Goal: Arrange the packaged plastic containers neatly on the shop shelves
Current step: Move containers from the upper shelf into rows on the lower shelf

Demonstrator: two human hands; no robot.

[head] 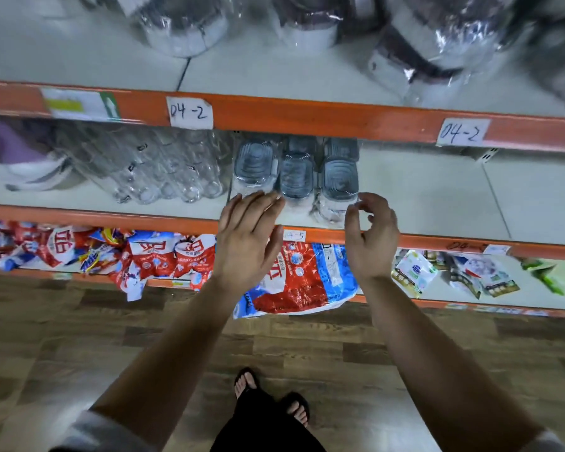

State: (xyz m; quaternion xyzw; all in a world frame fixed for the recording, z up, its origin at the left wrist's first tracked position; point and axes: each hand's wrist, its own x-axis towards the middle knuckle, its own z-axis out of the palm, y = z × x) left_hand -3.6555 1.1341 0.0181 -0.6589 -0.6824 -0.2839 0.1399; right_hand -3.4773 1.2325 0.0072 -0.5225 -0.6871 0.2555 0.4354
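Three rows of packaged containers (296,174) already stand side by side on the middle shelf (437,197), left hand (248,239) flat-fingered and right hand (371,236) loosely curled just before them, neither grip holding anything, so seemingly only final squaring is left
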